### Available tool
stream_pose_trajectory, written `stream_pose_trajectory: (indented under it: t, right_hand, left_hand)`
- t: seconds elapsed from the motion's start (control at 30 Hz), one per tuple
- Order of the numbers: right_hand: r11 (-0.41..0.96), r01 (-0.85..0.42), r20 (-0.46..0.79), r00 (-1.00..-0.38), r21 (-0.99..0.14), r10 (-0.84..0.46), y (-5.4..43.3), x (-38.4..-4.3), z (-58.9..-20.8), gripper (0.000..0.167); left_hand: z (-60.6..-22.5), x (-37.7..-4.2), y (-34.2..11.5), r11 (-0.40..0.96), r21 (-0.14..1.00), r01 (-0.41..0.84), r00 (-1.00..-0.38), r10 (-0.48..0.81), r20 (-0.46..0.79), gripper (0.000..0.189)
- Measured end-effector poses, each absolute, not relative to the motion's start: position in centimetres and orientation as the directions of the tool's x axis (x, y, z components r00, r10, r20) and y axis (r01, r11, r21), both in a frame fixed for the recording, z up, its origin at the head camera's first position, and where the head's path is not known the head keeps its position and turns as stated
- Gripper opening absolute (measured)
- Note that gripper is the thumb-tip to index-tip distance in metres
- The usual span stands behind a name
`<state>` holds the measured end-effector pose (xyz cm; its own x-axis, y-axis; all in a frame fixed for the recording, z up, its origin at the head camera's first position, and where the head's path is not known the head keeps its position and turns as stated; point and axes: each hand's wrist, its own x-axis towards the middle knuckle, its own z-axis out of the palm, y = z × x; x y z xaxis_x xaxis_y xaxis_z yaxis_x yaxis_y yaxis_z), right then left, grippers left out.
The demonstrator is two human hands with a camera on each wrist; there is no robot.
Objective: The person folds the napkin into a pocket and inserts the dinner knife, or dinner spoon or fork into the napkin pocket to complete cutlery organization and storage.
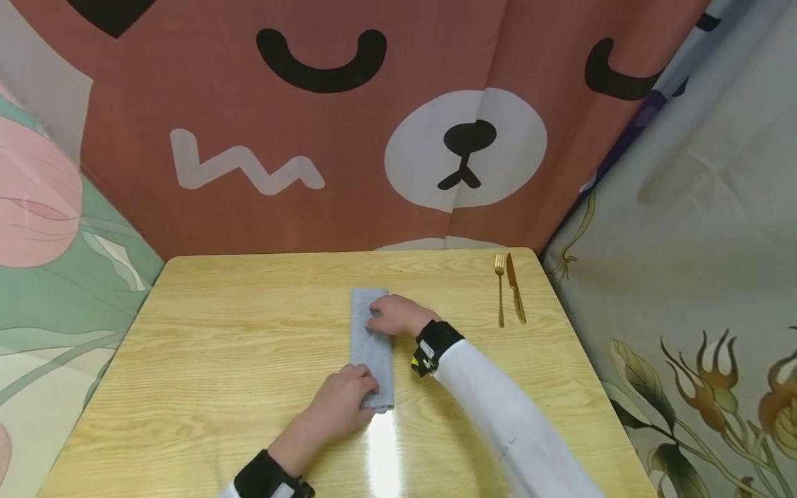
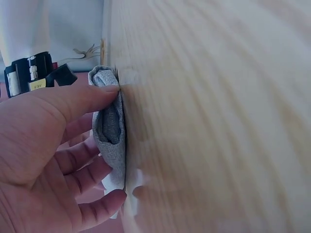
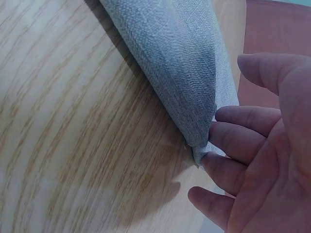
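A grey-blue cloth [image 1: 371,349], folded into a long narrow strip, lies lengthwise on the wooden table. At its near end my left hand [image 1: 341,402] holds it, and the left wrist view shows the thumb laid over the folded, layered end [image 2: 111,126] while the fingers curl about the other side. My right hand [image 1: 401,315] is at the strip's right side, towards the far end. In the right wrist view, fingertips [image 3: 221,133] of that hand touch the cloth's edge [image 3: 170,73] near a corner, and the thumb stands apart from it.
A gold fork [image 1: 500,290] and a gold knife [image 1: 515,288] lie side by side at the table's far right. Behind the table [image 1: 249,311] hangs a brown curtain [image 1: 349,138] with a bear face. Patterned fabric [image 1: 697,242] hangs along the right side.
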<state>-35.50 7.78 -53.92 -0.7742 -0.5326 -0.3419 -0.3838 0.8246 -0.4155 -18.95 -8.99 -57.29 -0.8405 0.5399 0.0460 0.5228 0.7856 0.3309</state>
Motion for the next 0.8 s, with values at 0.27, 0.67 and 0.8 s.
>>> stream_pose_trajectory:
  t: [0.27,0.67,0.8]
  right_hand:
    - [0.837,-0.374,-0.349,-0.782,-0.4,-0.516,7.44,-35.31,-53.51,0.055]
    - [0.845,-0.367,-0.354,-0.788,-0.388,-0.504,7.36,-35.7,-53.69,0.054]
    - [0.845,-0.35,-0.358,-0.789,-0.405,-0.499,7.33,-35.7,-53.46,0.055]
  left_hand:
    - [-57.64,-18.69,-8.93,0.803,0.36,0.475,-0.872,0.483,0.073,0.023]
    - [-57.95,-18.22,-8.89,0.81,0.369,0.456,-0.884,0.461,0.082,0.023]
    - [-58.14,-17.93,-8.97,0.809,0.365,0.461,-0.882,0.462,0.089,0.024]
